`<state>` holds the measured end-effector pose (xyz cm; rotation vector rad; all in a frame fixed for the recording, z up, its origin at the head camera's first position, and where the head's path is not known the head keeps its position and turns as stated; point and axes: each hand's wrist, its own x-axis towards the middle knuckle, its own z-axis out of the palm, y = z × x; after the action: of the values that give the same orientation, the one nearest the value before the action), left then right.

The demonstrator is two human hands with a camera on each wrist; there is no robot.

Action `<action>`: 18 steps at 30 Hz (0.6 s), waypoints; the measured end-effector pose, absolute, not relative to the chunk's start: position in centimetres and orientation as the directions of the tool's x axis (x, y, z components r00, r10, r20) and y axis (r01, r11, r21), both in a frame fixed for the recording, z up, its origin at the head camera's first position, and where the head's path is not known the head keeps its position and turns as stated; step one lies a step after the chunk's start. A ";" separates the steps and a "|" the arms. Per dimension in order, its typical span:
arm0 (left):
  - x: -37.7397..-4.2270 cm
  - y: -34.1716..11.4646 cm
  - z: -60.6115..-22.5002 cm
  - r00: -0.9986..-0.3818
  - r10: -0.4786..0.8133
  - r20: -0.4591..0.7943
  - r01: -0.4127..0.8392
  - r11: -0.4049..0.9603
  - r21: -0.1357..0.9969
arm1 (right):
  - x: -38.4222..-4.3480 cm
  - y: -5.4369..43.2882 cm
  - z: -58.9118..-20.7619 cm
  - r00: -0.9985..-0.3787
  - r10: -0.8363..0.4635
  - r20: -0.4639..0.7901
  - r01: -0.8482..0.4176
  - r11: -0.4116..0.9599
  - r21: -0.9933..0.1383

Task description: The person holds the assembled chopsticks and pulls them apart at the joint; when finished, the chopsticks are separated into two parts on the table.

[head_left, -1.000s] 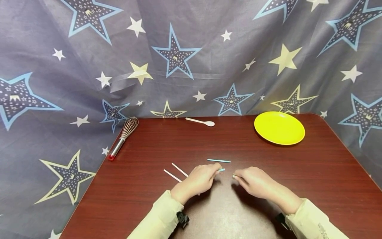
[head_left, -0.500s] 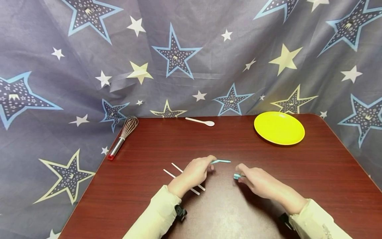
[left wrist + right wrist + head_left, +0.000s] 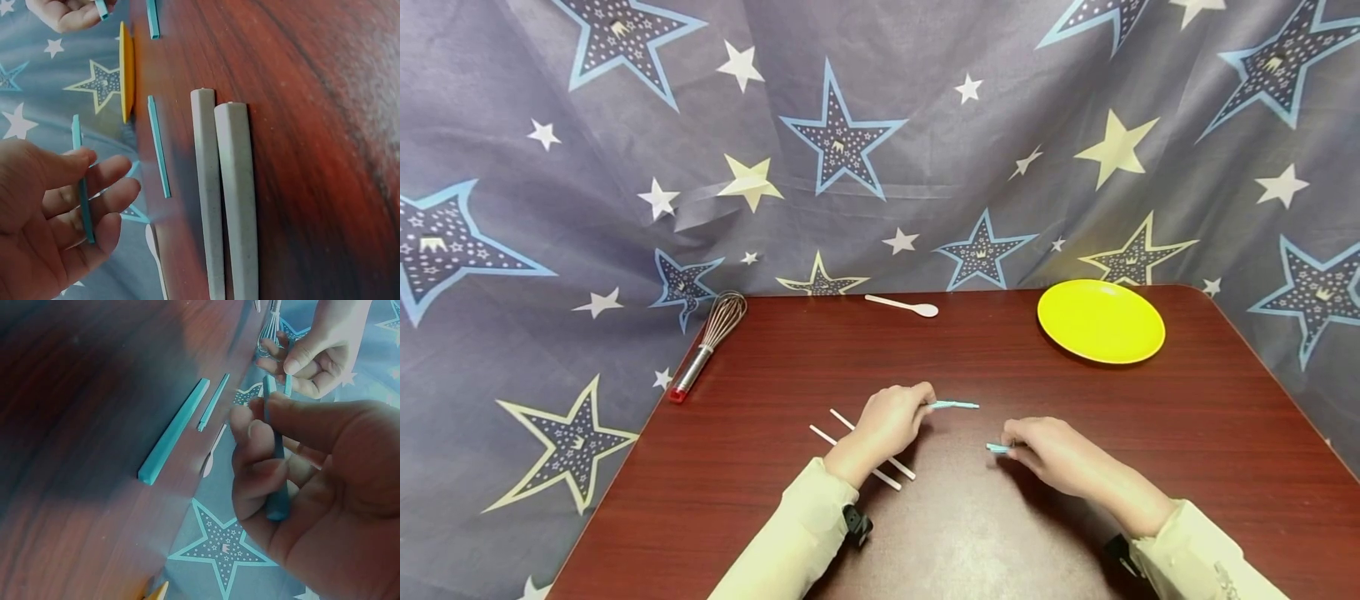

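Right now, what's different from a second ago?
The left hand moved farther forward and a little left, still pinching a blue stick. The right hand shifted slightly right. More of the white sticks shows. The whisk, white spoon and yellow plate stayed put.

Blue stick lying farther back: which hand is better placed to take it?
Probably the left hand: nearest that blue stick, though holding another stick; the right hand, farther off, holds a third stick.

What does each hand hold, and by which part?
Left hand: one teal stick, between its ends. Right hand: another teal stick, also between its ends.
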<state>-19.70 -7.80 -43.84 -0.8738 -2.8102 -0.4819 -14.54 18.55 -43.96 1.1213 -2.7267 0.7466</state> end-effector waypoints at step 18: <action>-20.0 -7.5 -44.4 -0.784 0.552 0.285 0.612 0.763 0.205 | -14.6 19.0 -43.8 -0.741 -0.619 0.261 -0.670 0.656 -0.347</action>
<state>-20.01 -7.54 -44.37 -0.9201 -2.7522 -0.4269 -14.65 18.98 -43.81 1.0740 -2.7489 0.6498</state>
